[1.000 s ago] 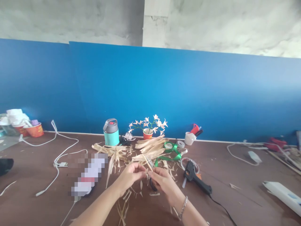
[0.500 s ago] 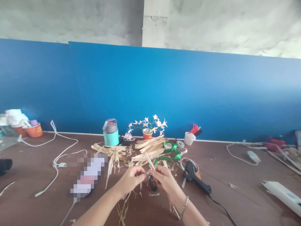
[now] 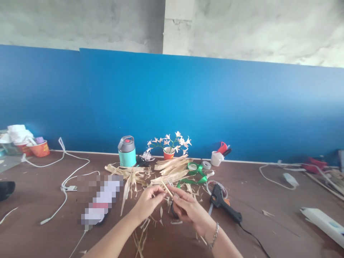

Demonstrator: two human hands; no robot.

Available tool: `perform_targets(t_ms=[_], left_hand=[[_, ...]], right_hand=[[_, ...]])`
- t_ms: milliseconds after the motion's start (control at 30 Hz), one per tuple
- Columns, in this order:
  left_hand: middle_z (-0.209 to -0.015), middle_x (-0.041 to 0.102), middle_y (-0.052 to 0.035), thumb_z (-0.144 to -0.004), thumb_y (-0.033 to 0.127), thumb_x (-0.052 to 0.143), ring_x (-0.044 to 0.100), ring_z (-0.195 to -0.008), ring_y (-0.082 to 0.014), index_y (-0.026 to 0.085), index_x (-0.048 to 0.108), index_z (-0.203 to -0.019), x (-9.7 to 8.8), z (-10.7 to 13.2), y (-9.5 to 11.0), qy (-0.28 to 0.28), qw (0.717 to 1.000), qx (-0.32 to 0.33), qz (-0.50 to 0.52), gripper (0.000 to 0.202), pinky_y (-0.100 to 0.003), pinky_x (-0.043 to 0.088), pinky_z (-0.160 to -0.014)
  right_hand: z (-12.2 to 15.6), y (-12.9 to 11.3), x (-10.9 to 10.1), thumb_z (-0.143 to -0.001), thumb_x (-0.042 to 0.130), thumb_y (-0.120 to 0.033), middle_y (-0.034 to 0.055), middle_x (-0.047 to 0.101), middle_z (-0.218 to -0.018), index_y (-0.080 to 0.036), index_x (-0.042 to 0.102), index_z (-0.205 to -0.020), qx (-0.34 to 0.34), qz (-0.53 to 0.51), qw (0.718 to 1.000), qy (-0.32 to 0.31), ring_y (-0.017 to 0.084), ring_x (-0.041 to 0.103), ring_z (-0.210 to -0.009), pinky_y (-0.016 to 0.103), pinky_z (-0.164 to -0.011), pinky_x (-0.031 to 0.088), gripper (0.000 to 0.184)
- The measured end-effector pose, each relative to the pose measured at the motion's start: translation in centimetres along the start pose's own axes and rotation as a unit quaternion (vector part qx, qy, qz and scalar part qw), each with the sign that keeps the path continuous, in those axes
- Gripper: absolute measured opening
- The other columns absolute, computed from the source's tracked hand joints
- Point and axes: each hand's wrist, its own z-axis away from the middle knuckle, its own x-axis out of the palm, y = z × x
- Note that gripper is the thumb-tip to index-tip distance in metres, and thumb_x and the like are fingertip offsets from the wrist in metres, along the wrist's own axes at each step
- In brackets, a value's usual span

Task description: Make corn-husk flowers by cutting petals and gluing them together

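Observation:
My left hand (image 3: 147,202) and my right hand (image 3: 188,209) meet low in the middle of the view, above the brown table (image 3: 268,208). Both pinch a thin pale stick (image 3: 166,189) that slants up and to the left between them. The fingers of both hands are closed on it. A dark ring-shaped thing (image 3: 174,212) shows under my right hand; I cannot make out what it is. Dried husk strips (image 3: 172,170) lie piled just beyond the hands, and small scraps (image 3: 141,236) litter the table under my left forearm.
A black glue gun (image 3: 224,206) lies right of my hands, its cord running off right. Behind stand a teal flask (image 3: 127,151), a cup of paper flowers (image 3: 169,145), green ribbon (image 3: 197,173), tape rolls and a white cup (image 3: 216,158). White cables (image 3: 67,175) trail on the left.
The stick has tipped lower and further left between my fingers. My right hand has turned slightly and slid a little down and right; the left hand stays put.

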Motion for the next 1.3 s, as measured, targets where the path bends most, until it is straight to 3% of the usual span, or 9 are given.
perform_targets(t_ms=[233,433,600,767,867,1067,1133,1200,1300], left_hand=[[-0.060,0.050,0.0027,-0.078,0.030,0.050,0.046,-0.061,-0.0135,0.018,0.055,-0.063,0.0,0.0,0.3,0.004,1.000,0.010,-0.007,0.021,-0.024,0.035,-0.063],[-0.073,0.062,-0.0018,-0.073,0.027,0.053,0.053,-0.072,-0.0177,0.017,0.064,-0.075,0.5,0.1,0.5,0.006,0.998,-0.031,0.049,0.016,-0.027,0.039,-0.069],[-0.054,0.047,0.0033,-0.068,0.026,0.051,0.043,-0.054,-0.0119,0.016,0.055,-0.061,1.4,0.2,0.1,0.052,0.986,-0.096,0.127,0.012,-0.023,0.034,-0.055],[-0.051,0.038,0.0063,-0.066,0.025,0.051,0.035,-0.049,-0.0089,0.017,0.049,-0.058,1.8,0.2,-0.4,0.089,0.973,-0.125,0.173,0.012,-0.021,0.028,-0.050],[-0.051,0.038,0.0064,-0.066,0.027,0.052,0.035,-0.049,-0.0087,0.017,0.049,-0.060,1.8,0.2,-0.6,0.103,0.966,-0.142,0.190,0.012,-0.021,0.027,-0.049],[-0.049,0.038,0.0052,-0.067,0.029,0.053,0.045,-0.057,-0.0127,0.019,0.040,-0.050,1.8,0.7,0.8,0.093,0.974,-0.120,0.169,0.024,-0.024,0.033,-0.058],[-0.051,0.042,0.0031,-0.069,0.028,0.052,0.050,-0.070,-0.0165,0.019,0.041,-0.049,1.7,0.8,1.3,0.086,0.980,-0.093,0.152,0.024,-0.025,0.035,-0.065],[-0.053,0.044,0.0028,-0.070,0.028,0.051,0.049,-0.068,-0.0159,0.019,0.044,-0.051,1.6,0.8,1.5,0.087,0.983,-0.093,0.133,0.023,-0.025,0.034,-0.064],[-0.055,0.044,0.0037,-0.072,0.032,0.052,0.042,-0.059,-0.0129,0.018,0.047,-0.055,1.3,0.5,1.2,0.095,0.985,-0.090,0.111,0.022,-0.025,0.032,-0.060]], right_hand=[[0.2,-0.1,-0.5,-0.073,0.063,-0.041,-0.0095,0.036,-0.049,-0.020,0.044,-0.129,0.030,-0.059,0.998,-0.020,0.002,0.015,-0.038,0.018,-0.038,0.004,0.063],[-0.1,0.3,0.4,-0.069,0.064,-0.046,-0.0086,0.037,-0.050,-0.019,0.051,-0.124,0.028,0.028,0.999,0.005,0.002,0.016,-0.038,0.019,-0.038,0.005,0.062],[-0.8,1.3,0.9,-0.080,0.052,-0.040,-0.0071,0.034,-0.048,-0.018,0.057,-0.120,-0.052,0.140,0.987,0.056,0.005,0.023,-0.041,0.018,-0.040,0.017,0.046],[-0.8,2.1,1.3,-0.085,0.038,-0.022,0.0038,0.062,-0.071,-0.023,0.057,-0.121,-0.195,0.332,0.919,0.088,0.015,0.053,-0.062,0.027,-0.062,0.044,0.040],[-0.5,2.2,1.7,-0.079,0.035,-0.009,0.0075,0.065,-0.102,-0.026,0.049,-0.127,-0.242,0.442,0.858,0.098,0.019,0.059,-0.087,0.030,-0.080,0.045,0.053],[-1.1,2.0,0.8,-0.069,0.038,0.000,0.0087,0.064,-0.090,-0.027,0.045,-0.130,-0.108,0.604,0.771,0.172,0.015,0.060,-0.068,0.023,-0.063,0.045,0.068],[-1.3,1.7,0.1,-0.071,0.039,-0.003,0.0078,0.062,-0.083,-0.024,0.047,-0.129,-0.108,0.561,0.794,0.209,0.015,0.056,-0.064,0.024,-0.060,0.043,0.062],[-1.3,1.4,-0.4,-0.079,0.040,-0.014,0.0034,0.058,-0.069,-0.022,0.045,-0.130,-0.143,0.417,0.871,0.217,0.013,0.049,-0.056,0.023,-0.053,0.039,0.051],[-0.8,0.8,-0.6,-0.082,0.047,-0.036,-0.0056,0.040,-0.052,-0.018,0.038,-0.134,-0.065,0.124,0.982,0.128,0.006,0.025,-0.039,0.018,-0.038,0.020,0.056]])
